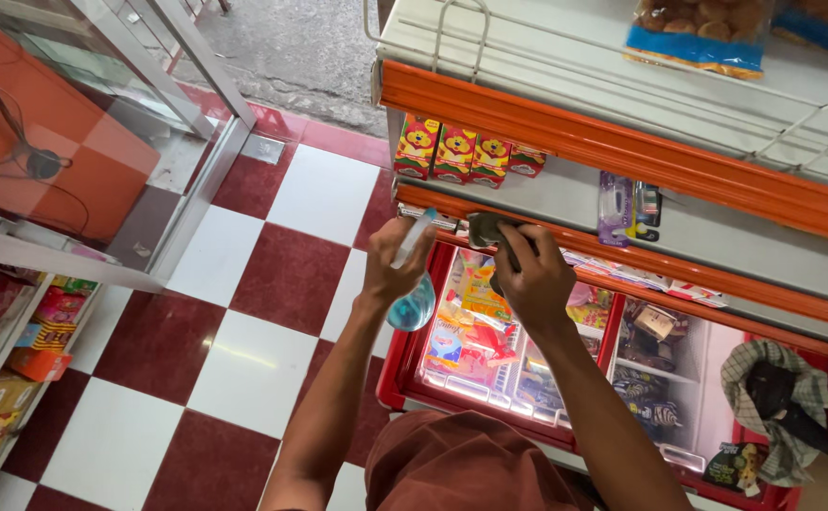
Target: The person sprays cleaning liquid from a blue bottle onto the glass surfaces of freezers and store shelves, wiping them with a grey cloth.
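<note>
Spray bottle point(412, 284) gripped in left hand point(393, 270); right hand point(532, 274) clutches grey cloth point(486, 228).

Both forearms are bare from the wrist to past the elbow, with no sleeve, watch, bracelet or ring to be seen on either. The left hand point(390, 270) and the right hand point(532, 284) are ungloved. At the bottom edge of the view, between the two arms, shows a rust-brown cloth garment point(466, 468), plain and unpatterned, of soft matt fabric lying in broad rounded folds. No seam, button, pocket or print can be made out on it, and its cut cannot be told.
</note>
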